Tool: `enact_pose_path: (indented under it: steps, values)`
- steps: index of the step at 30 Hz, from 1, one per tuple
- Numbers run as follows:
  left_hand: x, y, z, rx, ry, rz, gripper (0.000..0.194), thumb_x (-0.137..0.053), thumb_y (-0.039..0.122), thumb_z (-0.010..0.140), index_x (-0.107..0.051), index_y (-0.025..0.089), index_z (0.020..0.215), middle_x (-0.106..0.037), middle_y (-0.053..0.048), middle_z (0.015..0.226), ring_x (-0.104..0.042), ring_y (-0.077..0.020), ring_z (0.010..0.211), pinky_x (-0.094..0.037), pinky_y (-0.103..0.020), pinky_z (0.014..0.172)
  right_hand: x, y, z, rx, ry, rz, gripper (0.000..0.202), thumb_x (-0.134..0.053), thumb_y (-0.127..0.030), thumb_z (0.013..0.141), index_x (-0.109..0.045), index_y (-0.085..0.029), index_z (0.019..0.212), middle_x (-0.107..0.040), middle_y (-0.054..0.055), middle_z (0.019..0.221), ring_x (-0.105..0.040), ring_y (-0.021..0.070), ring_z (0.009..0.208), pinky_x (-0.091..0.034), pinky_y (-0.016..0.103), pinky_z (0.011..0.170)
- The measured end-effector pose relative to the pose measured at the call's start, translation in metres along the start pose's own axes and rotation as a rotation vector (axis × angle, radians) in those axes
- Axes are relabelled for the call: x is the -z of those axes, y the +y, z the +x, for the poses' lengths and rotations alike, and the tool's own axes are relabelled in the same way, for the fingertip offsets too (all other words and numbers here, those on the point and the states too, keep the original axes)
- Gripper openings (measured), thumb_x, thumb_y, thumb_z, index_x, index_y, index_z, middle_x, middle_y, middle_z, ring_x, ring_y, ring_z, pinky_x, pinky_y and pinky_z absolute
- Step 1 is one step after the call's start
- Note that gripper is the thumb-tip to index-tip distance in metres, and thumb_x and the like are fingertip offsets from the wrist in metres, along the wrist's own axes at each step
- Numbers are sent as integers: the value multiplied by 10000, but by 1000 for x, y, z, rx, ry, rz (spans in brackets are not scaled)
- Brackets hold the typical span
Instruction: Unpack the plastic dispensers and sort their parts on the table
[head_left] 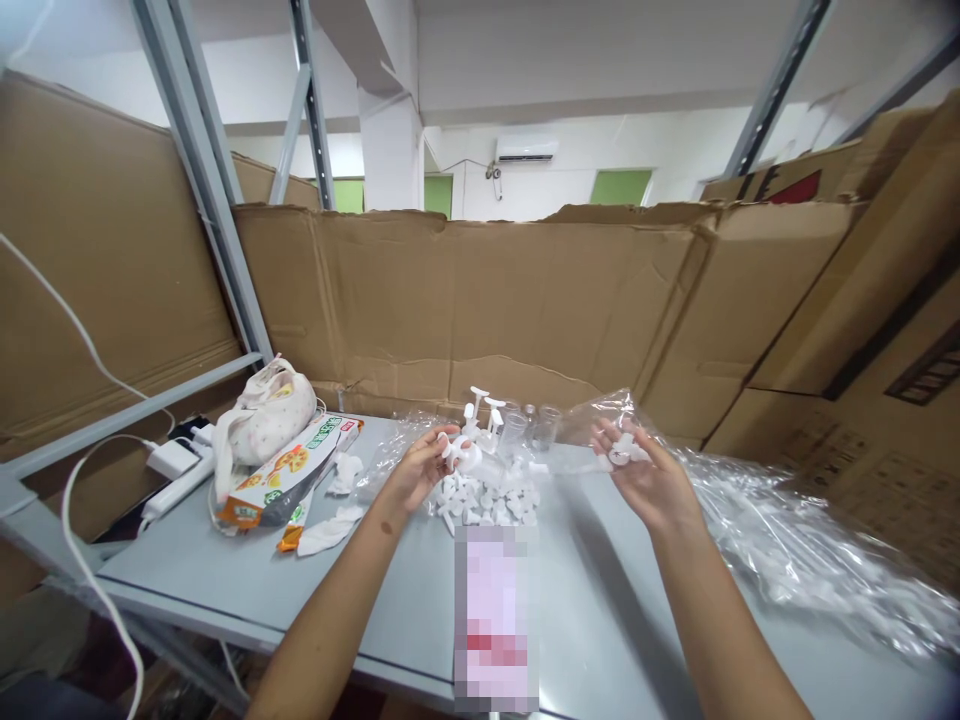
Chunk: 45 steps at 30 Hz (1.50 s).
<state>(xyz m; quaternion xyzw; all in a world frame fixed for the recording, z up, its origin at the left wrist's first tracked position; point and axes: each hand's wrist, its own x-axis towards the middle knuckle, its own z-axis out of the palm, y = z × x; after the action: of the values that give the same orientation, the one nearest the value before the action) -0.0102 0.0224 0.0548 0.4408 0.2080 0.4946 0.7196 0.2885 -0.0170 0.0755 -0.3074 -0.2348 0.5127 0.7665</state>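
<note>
My left hand (421, 472) pinches a white, ring-edged plastic piece (466, 457); a clear tube-like part seems to extend from it to the right. Palm turned up, my right hand (646, 482) has its fingers around a white plastic part with a flat, lobed end (627, 453). From that part a pale, translucent rod (574, 464) points left, towards the left hand's piece. Whether the two parts touch is hard to tell. Below and between the hands lies a pile of small white plastic pieces (491, 500). Behind it stand white T-topped plastic parts (493, 415) and clear cups (547, 425).
A clear plastic bag of parts (810, 540) spreads along the right side. At left are a printed carton (296, 475), a cloth pouch (268, 410), crumpled white tissue (330, 530) and a power strip (176, 485). A blurred pink item (495, 610) lies in front; cardboard (510, 300) walls the back.
</note>
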Motion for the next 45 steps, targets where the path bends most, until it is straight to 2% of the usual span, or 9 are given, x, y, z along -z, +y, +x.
enact_pose_path:
  steps: [5,12,21,25,29,34,37,41,45]
  values:
    - [3,-2,1,-1,7,1,294,-664,325,737,-573,175,973,-635,-50,858,-571,-89,678,-428,-191,628,-21,-10,-1,32,-136,-102,111,-646,-249,719,-618,-191,809,-698,62,910,-670,165,747,-560,251,668]
    - [3,0,0,-5,6,4,306,-660,333,740,-565,170,981,-632,-51,865,-556,-79,637,-429,-193,614,-34,-16,-1,120,-90,-184,176,-667,-178,681,-611,-203,846,-699,72,906,-654,187,891,-530,281,783]
    - [1,4,-2,-5,-14,-43,294,-644,312,755,-573,167,1001,-626,-46,847,-551,-71,641,-424,-181,615,-33,-27,-6,201,-94,-189,265,-644,-138,649,-597,-191,904,-688,77,911,-655,175,870,-523,254,785]
    - [3,8,-4,-42,-45,-96,295,-638,314,754,-571,177,1006,-620,-37,845,-526,-59,594,-413,-179,594,-26,-39,-8,243,-75,-146,194,-609,-125,645,-593,-204,822,-683,70,917,-647,195,907,-511,318,838]
    - [0,13,-6,-122,-32,-38,310,-651,325,736,-584,176,1000,-634,-46,844,-511,-65,586,-405,-191,602,-14,-51,-10,290,16,-101,124,-555,-110,644,-580,-204,721,-680,69,902,-648,224,917,-489,397,885]
    - [-12,19,-30,-296,-6,260,300,-665,335,718,-624,189,977,-643,-56,859,-556,-139,723,-405,-224,628,6,-56,-11,285,94,-68,138,-508,-94,657,-578,-206,695,-677,50,899,-633,223,964,-466,401,928]
    - [-17,22,-62,-365,-10,686,216,-666,271,718,-669,201,922,-649,-67,938,-568,-187,846,-413,-273,748,17,-59,-14,289,99,-83,152,-512,-96,679,-601,-206,735,-679,41,897,-628,208,972,-455,398,948]
    - [-13,20,-104,-407,-207,1232,235,-565,228,801,-650,277,1014,-661,-40,1027,-541,-218,1016,-331,-340,915,26,-64,-19,284,135,-109,174,-486,-103,711,-613,-221,725,-683,29,886,-627,190,973,-464,367,953]
    - [-1,8,-120,-392,-372,1586,297,-445,196,861,-597,290,1098,-633,-46,1113,-540,-217,1015,-344,-349,864,29,-64,-18,249,161,-91,208,-450,-92,728,-604,-228,695,-679,45,911,-631,181,967,-489,342,927]
